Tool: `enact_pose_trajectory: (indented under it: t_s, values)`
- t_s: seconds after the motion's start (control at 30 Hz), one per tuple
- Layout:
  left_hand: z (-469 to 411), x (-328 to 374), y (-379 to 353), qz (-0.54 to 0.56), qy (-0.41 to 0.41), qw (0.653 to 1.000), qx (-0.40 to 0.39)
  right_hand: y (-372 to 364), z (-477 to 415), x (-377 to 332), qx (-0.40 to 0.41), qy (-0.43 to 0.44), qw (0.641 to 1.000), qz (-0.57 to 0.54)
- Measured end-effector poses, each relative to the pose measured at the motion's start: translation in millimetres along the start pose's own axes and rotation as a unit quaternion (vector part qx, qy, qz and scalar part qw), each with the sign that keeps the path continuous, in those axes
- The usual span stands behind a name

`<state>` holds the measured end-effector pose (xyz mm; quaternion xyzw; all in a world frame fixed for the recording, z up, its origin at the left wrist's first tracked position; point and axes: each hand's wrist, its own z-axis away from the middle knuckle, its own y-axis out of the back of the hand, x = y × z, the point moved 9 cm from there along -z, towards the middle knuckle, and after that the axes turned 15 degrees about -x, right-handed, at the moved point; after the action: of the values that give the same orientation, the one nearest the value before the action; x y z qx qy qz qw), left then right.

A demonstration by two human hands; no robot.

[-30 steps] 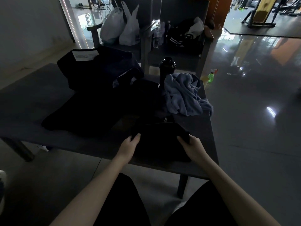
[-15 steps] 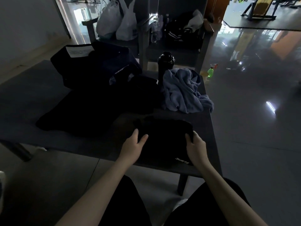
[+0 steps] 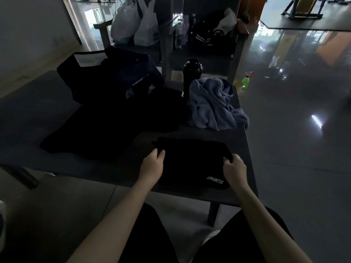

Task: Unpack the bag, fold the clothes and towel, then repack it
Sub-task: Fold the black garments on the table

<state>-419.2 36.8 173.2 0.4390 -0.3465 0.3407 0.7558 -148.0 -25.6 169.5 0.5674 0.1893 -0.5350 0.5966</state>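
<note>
A folded black garment [image 3: 191,162] with white "SPORTS" lettering lies near the table's front right edge. My left hand [image 3: 152,166] grips its left edge, fingers curled over the cloth. My right hand [image 3: 234,168] grips its right edge the same way. A crumpled blue-grey towel [image 3: 212,105] lies behind it at the table's right side. Another black garment [image 3: 106,128] is spread out to the left. The dark bag [image 3: 106,73] with a white label sits at the back of the table.
A black bottle [image 3: 191,74] stands next to the towel. The dark table [image 3: 28,111] ends just right of my right hand. Behind it are chairs with white plastic bags [image 3: 133,23] and a dark jacket [image 3: 210,37]. A green spray bottle [image 3: 246,82] stands on the shiny floor.
Both hands have curled onto the garment's side edges. The fold has been brought over, so the "SPORTS" lettering now shows at the near right corner.
</note>
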Motion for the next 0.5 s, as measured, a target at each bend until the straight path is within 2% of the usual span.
enact_pose_trajectory:
  t_s: [0.07,0.17,0.3,0.33,0.5]
  values:
    - [-1,-6,0,0.015,0.027,0.999,-0.01,-1,-3,3,-0.012,-0.012,0.999,0.031]
    - [-4,-6,4,-0.054,0.053,0.997,-0.004,-3,-4,4,-0.023,-0.028,0.998,0.06]
    - [-4,14,25,-0.183,0.041,0.976,0.11,6,-1,-10,0.026,-0.034,0.996,0.074]
    - [-6,17,27,-0.183,0.034,0.975,0.125,5,-2,-15,0.032,-0.029,0.996,0.074]
    - [-30,18,22,-0.115,0.036,0.989,0.083,-7,-18,-31,0.036,-0.001,0.998,0.044]
